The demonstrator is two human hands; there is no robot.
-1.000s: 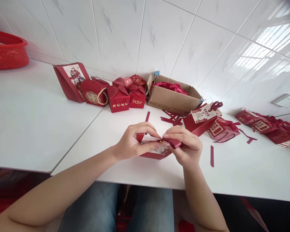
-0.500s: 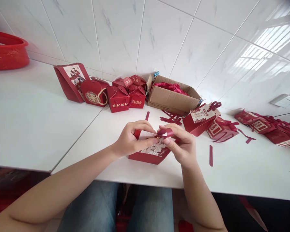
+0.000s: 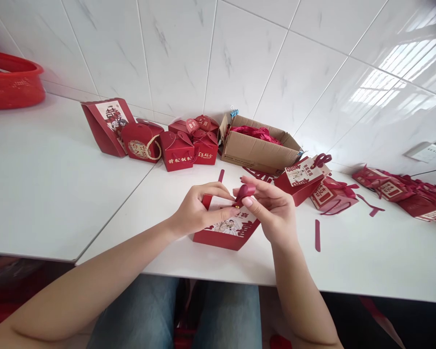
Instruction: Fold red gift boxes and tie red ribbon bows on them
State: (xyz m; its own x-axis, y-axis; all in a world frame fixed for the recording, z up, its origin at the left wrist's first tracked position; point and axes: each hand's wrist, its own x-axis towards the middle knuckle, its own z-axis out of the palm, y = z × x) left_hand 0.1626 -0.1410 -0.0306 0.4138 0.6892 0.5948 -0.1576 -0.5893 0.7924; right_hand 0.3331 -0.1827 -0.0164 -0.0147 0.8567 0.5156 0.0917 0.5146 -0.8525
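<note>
A red gift box (image 3: pixel 218 238) with a white printed front stands on the white table before me. My left hand (image 3: pixel 199 211) is closed on its upper left side, the thumb lying across the front beside a small gold stud. At the top, a dark red strap (image 3: pixel 246 190) curves up in a loop. My right hand (image 3: pixel 272 208) pinches this strap between thumb and fingers, the other fingers stretched out behind it. Part of the box's top is hidden by both hands.
Several finished red boxes (image 3: pixel 178 152) line the wall at left. A cardboard carton (image 3: pixel 257 152) holds red ribbon. Loose straps (image 3: pixel 317 236) lie on the table. More boxes (image 3: pixel 336 194) stand at right, and a red basket (image 3: pixel 12 82) is at far left.
My right hand has drawn the strap into a narrower, more upright loop, and its fingers have spread. My left hand keeps its hold on the box.
</note>
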